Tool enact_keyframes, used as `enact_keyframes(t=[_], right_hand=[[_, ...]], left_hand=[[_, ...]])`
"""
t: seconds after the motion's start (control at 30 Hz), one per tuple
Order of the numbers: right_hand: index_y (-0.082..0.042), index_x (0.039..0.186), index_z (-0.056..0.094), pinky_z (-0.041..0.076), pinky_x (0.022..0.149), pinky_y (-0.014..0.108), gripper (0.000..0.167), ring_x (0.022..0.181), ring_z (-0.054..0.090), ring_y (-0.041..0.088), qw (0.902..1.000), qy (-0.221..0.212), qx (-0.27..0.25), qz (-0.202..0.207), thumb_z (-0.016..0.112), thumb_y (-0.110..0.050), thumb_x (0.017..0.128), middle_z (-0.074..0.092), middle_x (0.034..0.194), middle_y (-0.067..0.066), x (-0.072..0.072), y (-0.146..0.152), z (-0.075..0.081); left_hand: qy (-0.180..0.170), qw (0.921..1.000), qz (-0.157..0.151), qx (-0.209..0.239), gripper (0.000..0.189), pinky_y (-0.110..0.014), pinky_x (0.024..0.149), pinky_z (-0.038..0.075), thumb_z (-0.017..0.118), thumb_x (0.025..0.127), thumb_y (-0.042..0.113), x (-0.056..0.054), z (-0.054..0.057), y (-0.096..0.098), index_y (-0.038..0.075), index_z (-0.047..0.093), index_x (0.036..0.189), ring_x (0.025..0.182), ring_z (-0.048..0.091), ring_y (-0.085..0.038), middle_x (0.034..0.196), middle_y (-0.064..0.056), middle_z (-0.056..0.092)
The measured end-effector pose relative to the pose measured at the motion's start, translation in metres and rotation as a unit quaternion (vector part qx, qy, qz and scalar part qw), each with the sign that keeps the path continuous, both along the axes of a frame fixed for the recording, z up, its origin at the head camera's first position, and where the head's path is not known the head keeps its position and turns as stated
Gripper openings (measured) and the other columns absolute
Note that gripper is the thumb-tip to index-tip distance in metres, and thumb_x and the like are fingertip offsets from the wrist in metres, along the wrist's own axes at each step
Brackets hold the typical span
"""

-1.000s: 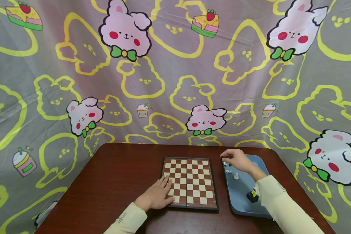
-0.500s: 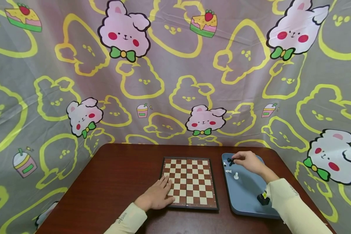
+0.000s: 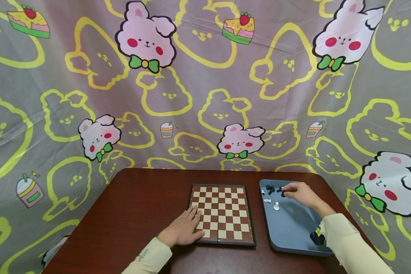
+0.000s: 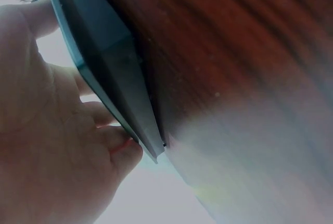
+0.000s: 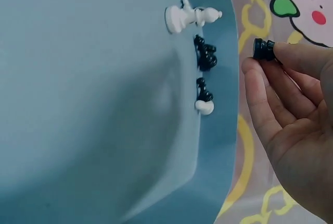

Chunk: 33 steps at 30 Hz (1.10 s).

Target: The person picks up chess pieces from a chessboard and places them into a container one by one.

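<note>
My right hand [image 3: 303,194] is over the far part of the blue tray [image 3: 287,228]. Its thumb and fingers pinch a small black chess piece [image 5: 263,49], base outward, in the right wrist view. Black chess pieces [image 3: 270,189] lie in the tray's far left corner, left of this hand. A white chess piece [image 3: 276,206] stands nearer me, with another white piece [image 3: 267,201] lying beside it. My left hand [image 3: 185,227] rests with spread fingers on the left edge of the chequered chessboard [image 3: 226,212]. The left wrist view shows the board's dark side [image 4: 112,52] above the table.
The board and tray stand side by side on a dark red-brown table [image 3: 140,205], with a narrow strip of wood between them. A curtain [image 3: 205,83] printed with cartoon rabbits hangs behind the table and along both sides.
My right hand has moved rightward from the tray's far left corner, uncovering the black pieces there. The left hand and the chessboard have stayed in place.
</note>
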State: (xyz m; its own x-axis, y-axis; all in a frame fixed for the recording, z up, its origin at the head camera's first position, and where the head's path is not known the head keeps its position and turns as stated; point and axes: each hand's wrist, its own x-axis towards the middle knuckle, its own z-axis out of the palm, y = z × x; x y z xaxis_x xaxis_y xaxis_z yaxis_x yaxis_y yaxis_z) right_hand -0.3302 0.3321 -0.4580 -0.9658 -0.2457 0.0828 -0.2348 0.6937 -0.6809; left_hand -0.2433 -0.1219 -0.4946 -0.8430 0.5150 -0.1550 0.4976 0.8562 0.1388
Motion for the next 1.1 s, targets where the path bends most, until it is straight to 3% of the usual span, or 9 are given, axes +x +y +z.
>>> enact_keyframes(t=[0.3, 0.53, 0.8, 1.1], right_hand=[[0.007, 0.110, 0.066, 0.053, 0.074, 0.045, 0.028, 0.086, 0.065, 0.027, 0.9995, -0.025, -0.018, -0.011, 0.066, -0.012, 0.089, 0.067, 0.097, 0.012, -0.001, 0.013, -0.010], [0.005, 0.109, 0.067, 0.054, 0.074, 0.041, 0.025, 0.088, 0.065, 0.027, 0.9987, -0.035, -0.030, -0.020, 0.066, -0.011, 0.089, 0.067, 0.099, 0.014, -0.003, 0.017, -0.017], [0.006, 0.110, 0.066, 0.053, 0.077, 0.045, 0.030, 0.090, 0.065, 0.032, 0.9978, -0.050, -0.036, -0.026, 0.065, -0.017, 0.091, 0.066, 0.104, 0.019, -0.002, 0.014, -0.012], [0.006, 0.110, 0.066, 0.053, 0.077, 0.046, 0.028, 0.090, 0.064, 0.033, 0.9985, -0.036, -0.040, -0.009, 0.064, -0.014, 0.091, 0.066, 0.104, 0.021, 0.003, 0.009, -0.007]], left_hand=[[0.000, 1.0000, 0.000, 0.003, 0.075, -0.041, 0.113, 0.019, 0.040, 0.095, 0.056, 0.001, 0.001, 0.001, 0.004, 0.028, 0.149, 0.142, 0.013, -0.031, 0.155, -0.016, 0.016], [0.000, 1.0000, 0.004, 0.000, 0.075, -0.041, 0.113, 0.018, 0.040, 0.095, 0.056, 0.001, 0.000, -0.001, 0.005, 0.028, 0.149, 0.142, 0.012, -0.031, 0.155, -0.015, 0.016], [0.004, 1.0000, 0.003, 0.001, 0.076, -0.041, 0.113, 0.019, 0.038, 0.095, 0.057, 0.001, -0.001, -0.002, 0.005, 0.028, 0.149, 0.142, 0.012, -0.031, 0.155, -0.016, 0.016], [0.004, 1.0000, 0.003, 0.003, 0.076, -0.042, 0.113, 0.018, 0.038, 0.095, 0.057, 0.001, -0.003, 0.000, 0.005, 0.027, 0.149, 0.142, 0.011, -0.031, 0.156, -0.015, 0.015]])
